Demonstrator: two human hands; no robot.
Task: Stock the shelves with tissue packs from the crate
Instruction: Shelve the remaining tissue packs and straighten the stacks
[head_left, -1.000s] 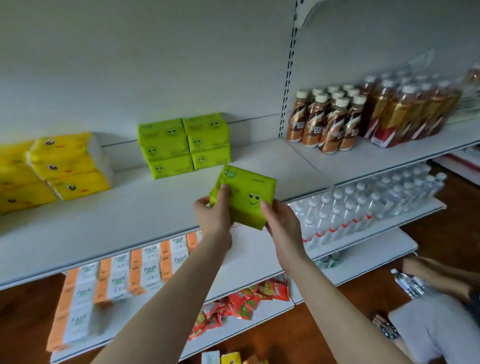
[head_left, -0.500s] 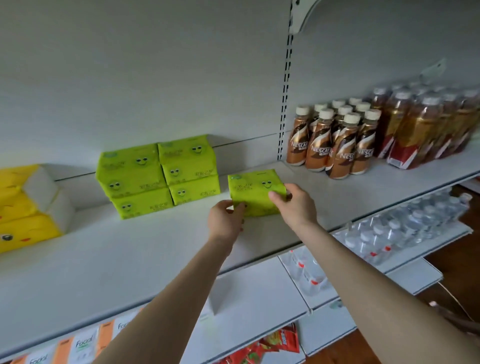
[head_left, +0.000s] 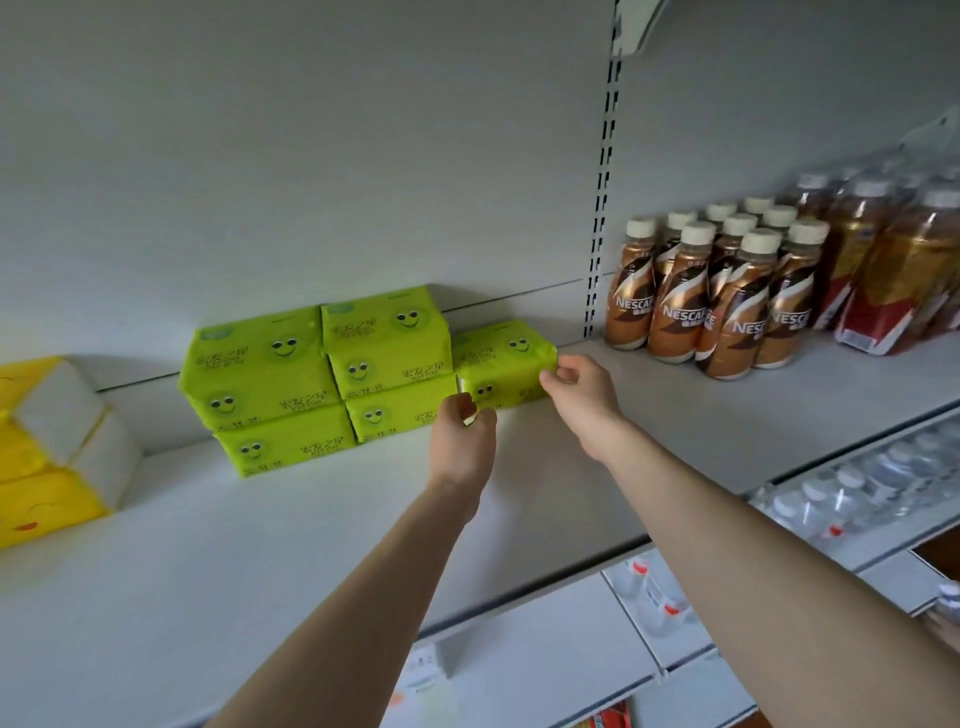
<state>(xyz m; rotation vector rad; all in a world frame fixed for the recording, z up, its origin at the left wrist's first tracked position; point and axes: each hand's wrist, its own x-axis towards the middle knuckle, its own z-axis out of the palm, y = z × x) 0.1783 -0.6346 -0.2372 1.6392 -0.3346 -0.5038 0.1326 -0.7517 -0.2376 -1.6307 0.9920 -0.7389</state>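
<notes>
A green tissue pack (head_left: 501, 361) with a smiley face lies on the white shelf (head_left: 260, 545), pushed back against the right side of a stack of several matching green packs (head_left: 317, 379). My right hand (head_left: 579, 392) pinches the pack's right end with its fingertips. With curled fingers, my left hand (head_left: 462, 436) presses on the pack's lower front left corner. The crate is out of view.
Yellow tissue packs (head_left: 52, 452) sit at the shelf's left end. Brown Nescafe bottles (head_left: 711, 296) and wrapped tea bottles (head_left: 904, 260) stand right of the slotted upright (head_left: 602, 208). Water bottles (head_left: 857, 488) fill the lower shelf on the right.
The pack went from mid-air in both hands onto the shelf, then slid back and left against the green stack. Both hands followed it.
</notes>
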